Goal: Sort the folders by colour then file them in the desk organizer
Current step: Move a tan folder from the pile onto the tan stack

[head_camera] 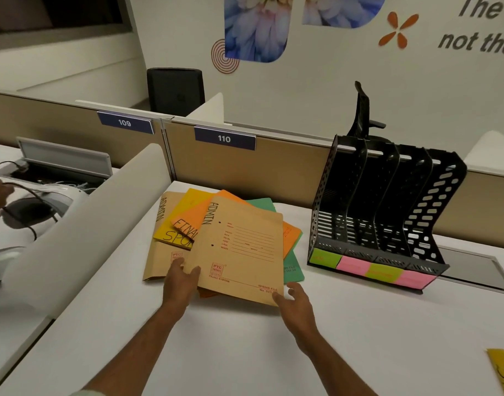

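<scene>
While left grip [180, 281] pinches brown folder [239, 247] atop the pile, right grip [296, 304], released, touches its near-right corner.

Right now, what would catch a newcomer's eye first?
Mid-desk, a brown ADMIN folder lies fanned over an orange folder, a yellow folder and a green folder, the left hand gripping its near left corner, the right hand touching its near right corner. Right of them stands the black desk organizer, green and pink notes along its front.
</scene>
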A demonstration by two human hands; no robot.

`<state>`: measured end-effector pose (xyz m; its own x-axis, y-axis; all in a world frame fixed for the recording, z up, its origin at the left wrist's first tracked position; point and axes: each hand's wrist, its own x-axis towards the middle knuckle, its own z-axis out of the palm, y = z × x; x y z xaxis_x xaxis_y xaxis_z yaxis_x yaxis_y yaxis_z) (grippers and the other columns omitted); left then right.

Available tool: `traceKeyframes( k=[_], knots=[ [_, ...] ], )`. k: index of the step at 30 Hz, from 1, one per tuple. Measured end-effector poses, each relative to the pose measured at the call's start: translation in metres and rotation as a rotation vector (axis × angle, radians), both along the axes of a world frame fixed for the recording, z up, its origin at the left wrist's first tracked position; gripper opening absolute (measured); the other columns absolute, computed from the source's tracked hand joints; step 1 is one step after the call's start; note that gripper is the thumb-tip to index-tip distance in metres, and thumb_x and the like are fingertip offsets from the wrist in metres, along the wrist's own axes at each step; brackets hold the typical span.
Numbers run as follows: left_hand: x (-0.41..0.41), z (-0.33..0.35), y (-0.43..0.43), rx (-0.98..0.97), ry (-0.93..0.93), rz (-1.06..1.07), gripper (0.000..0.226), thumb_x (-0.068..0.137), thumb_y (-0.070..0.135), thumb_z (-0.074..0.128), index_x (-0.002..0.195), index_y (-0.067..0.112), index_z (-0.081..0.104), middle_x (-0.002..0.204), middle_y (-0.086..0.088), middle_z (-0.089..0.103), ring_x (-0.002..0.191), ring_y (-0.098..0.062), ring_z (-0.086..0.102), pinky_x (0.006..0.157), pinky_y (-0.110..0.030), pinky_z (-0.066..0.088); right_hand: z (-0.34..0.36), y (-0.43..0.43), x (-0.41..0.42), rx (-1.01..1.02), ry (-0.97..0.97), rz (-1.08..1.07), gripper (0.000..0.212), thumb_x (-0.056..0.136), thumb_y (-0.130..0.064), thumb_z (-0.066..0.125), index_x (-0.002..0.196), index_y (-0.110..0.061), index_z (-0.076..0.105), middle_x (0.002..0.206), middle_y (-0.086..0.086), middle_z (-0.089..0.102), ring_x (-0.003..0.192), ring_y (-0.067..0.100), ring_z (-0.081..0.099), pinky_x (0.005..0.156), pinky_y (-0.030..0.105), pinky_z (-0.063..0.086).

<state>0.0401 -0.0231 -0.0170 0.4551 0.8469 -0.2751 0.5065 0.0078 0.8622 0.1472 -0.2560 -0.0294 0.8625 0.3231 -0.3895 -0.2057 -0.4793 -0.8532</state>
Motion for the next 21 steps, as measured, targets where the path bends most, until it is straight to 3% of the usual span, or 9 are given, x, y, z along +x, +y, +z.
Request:
traceKeyframes(
  k=[3, 5, 7, 9, 11, 15, 21],
  knots=[
    [0.004, -0.001, 0.007, -0.076, -0.044, 0.040, 0.055, 0.094, 0.013, 0.065, 0.144, 0.005, 0.043, 0.134, -0.017, 0.056, 0.106, -0.025, 0.054, 0.086, -0.036, 0.051, -0.006, 0.006, 0.004, 0.036, 0.067, -0.006, 0.039, 0.095, -0.026, 0.063, 0.130, -0.025, 0.045, 0.138, 0.008, 0.055, 0.111, 0.022, 0.057, 0.083, 0.031, 0.052],
    [0.006, -0.001, 0.012, -0.117, -0.054, 0.054, 0.050, 0.093, 0.011, 0.066, 0.139, 0.004, 0.048, 0.130, -0.015, 0.057, 0.107, -0.027, 0.056, 0.091, -0.040, 0.053, -0.009, 0.008, 0.004, 0.061, 0.097, -0.004, 0.034, 0.095, -0.026, 0.064, 0.123, -0.028, 0.044, 0.131, 0.004, 0.057, 0.105, 0.019, 0.057, 0.076, 0.025, 0.049],
    [0.007, 0.001, 0.014, -0.184, -0.107, 0.053, 0.038, 0.092, 0.007, 0.067, 0.128, 0.006, 0.056, 0.119, -0.012, 0.063, 0.102, -0.028, 0.061, 0.084, -0.042, 0.057, -0.012, 0.010, 0.005, 0.076, 0.109, -0.020, 0.034, 0.095, -0.025, 0.064, 0.122, -0.028, 0.044, 0.125, 0.000, 0.055, 0.105, 0.018, 0.057, 0.070, 0.022, 0.048],
    [0.004, 0.005, 0.014, -0.260, -0.157, 0.040, 0.030, 0.091, 0.002, 0.067, 0.118, 0.012, 0.057, 0.103, -0.006, 0.066, 0.090, -0.022, 0.064, 0.068, -0.033, 0.056, -0.015, 0.010, 0.006, 0.078, 0.102, -0.050, 0.034, 0.095, -0.022, 0.064, 0.124, -0.025, 0.046, 0.123, 0.000, 0.056, 0.105, 0.020, 0.059, 0.073, 0.024, 0.051],
    [-0.001, 0.008, 0.014, -0.312, -0.175, 0.012, 0.031, 0.090, -0.001, 0.067, 0.116, 0.011, 0.056, 0.102, -0.006, 0.068, 0.088, -0.019, 0.066, 0.063, -0.030, 0.054, -0.015, 0.009, 0.009, 0.076, 0.098, -0.093, 0.039, 0.095, -0.020, 0.063, 0.131, -0.020, 0.046, 0.126, 0.004, 0.058, 0.105, 0.023, 0.061, 0.079, 0.032, 0.056],
    [-0.021, 0.008, 0.009, -0.383, -0.190, -0.058, 0.034, 0.090, -0.004, 0.066, 0.119, 0.007, 0.054, 0.106, -0.007, 0.073, 0.097, -0.025, 0.070, 0.073, -0.033, 0.057, -0.015, 0.004, 0.013, 0.073, 0.134, -0.150, 0.047, 0.095, -0.015, 0.062, 0.139, -0.015, 0.044, 0.129, 0.010, 0.061, 0.108, 0.028, 0.064, 0.091, 0.043, 0.058],
    [-0.054, 0.009, -0.005, -0.451, -0.188, -0.145, 0.035, 0.088, -0.001, 0.068, 0.118, 0.010, 0.053, 0.103, -0.005, 0.078, 0.099, -0.025, 0.072, 0.077, -0.033, 0.057, -0.016, -0.012, 0.009, 0.045, 0.138, -0.157, 0.038, 0.094, -0.017, 0.064, 0.130, -0.013, 0.052, 0.120, 0.013, 0.065, 0.102, 0.028, 0.066, 0.088, 0.041, 0.058]
  ],
)
